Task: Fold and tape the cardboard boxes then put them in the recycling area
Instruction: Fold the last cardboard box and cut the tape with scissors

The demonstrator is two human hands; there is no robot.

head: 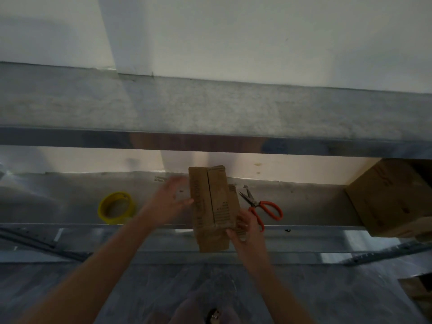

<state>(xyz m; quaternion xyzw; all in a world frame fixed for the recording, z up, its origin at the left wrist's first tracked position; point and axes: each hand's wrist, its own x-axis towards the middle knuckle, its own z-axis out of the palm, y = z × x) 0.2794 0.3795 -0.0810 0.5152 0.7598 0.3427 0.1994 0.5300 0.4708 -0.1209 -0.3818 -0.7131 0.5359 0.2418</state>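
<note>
Cardboard box [214, 206], folded flat, sits across the front lip of the shelf [70, 197], part overhanging. My right hand [245, 230] grips its lower right corner. My left hand [171, 199] is spread open at its left edge, contact unconfirmed owing to blur. Judged light, stiff along the panels, inclined to spring open at the creases; best held at both long edges. Yellow tape roll [116, 208] lies left of it, scissors [261, 208] just right, larger carton [392, 197] well right.

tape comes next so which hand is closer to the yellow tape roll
Left. The left hand is open left of the cardboard box, between it and the yellow tape roll; the right hand holds the box's near right corner, beyond the box.
</note>
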